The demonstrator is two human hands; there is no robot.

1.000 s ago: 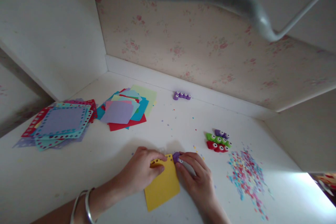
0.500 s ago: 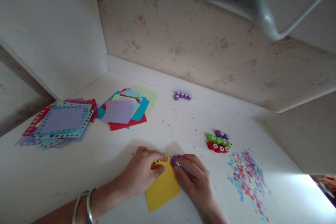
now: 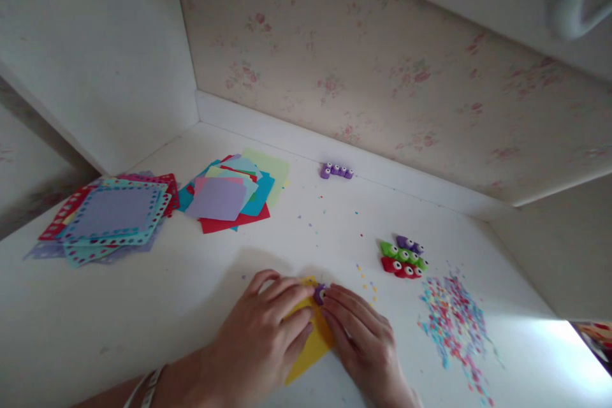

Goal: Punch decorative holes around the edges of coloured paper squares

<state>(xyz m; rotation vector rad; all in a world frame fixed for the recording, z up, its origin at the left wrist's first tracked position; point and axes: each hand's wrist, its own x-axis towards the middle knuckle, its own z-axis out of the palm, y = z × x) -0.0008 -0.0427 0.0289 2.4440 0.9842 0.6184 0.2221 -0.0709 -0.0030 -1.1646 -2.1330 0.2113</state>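
Observation:
A yellow paper sheet (image 3: 310, 357) lies on the white table, partly hidden under my left hand (image 3: 268, 325). That hand rests over the sheet's left part, its fingers bent together and their tips reaching the purple punch; what is under them is hidden. My right hand (image 3: 366, 335) pinches the small purple punch (image 3: 320, 294), which has a googly eye, at the sheet's upper right edge. A few small holes show along the top edge of the paper.
Punched, dotted sheets (image 3: 119, 213) are piled at the left, beside a stack of plain coloured papers (image 3: 222, 197). Purple punches (image 3: 337, 171) stand near the wall. Red, green and purple ones (image 3: 402, 258) sit at right, near scattered confetti (image 3: 456, 312).
My left hand has moved right over the yellow sheet, covering more of it, its fingers now by the purple punch. The view has shifted slightly.

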